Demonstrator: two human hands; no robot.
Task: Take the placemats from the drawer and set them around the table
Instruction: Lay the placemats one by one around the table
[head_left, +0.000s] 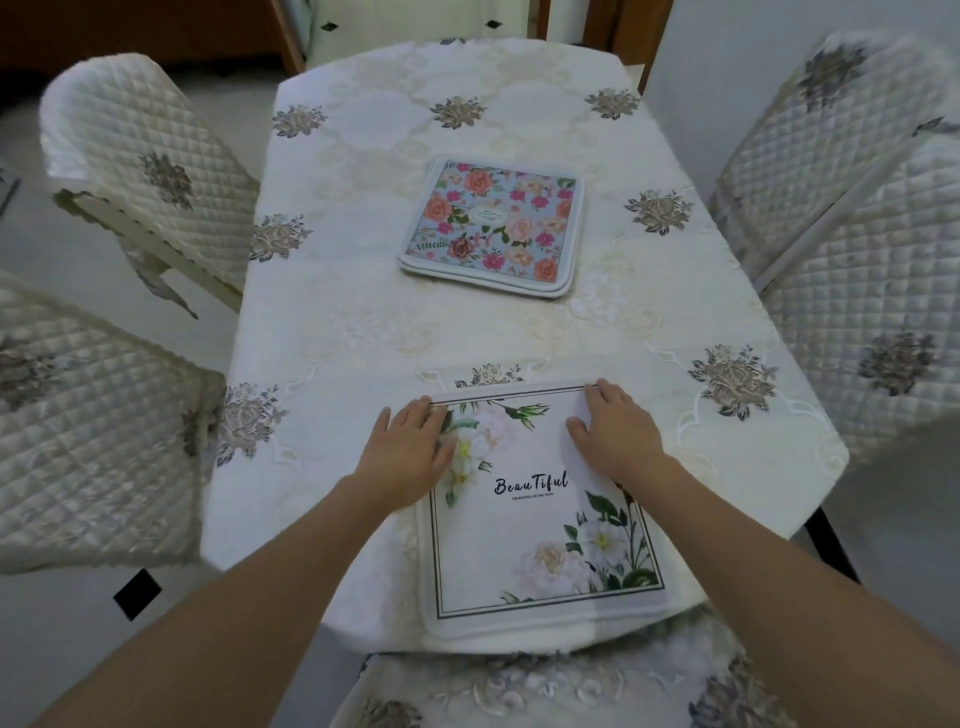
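I am in a home, in the eating room. My table (363, 322) wears a cream cloth with sewn flowers. Soft padded chairs stand on the left (150, 171) and right (831, 130). Flower mats (493, 223) lie on the table. The floor (31, 249) has pale tiles.

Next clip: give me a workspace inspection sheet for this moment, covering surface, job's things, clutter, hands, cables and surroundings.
Surface: table under a cream embroidered cloth.
Job's things: white placemat printed "Beautiful" lies flat at the near edge; stack of floral placemats sits mid-table, apart from it.
Clutter: nothing seen.
Hands: left hand lies flat on the white placemat's far left corner; right hand lies flat on its far right corner; fingers straight.
Cables: nothing seen.
Surroundings: quilted chairs, two on the left, two on the right, one at the near end; pale floor.
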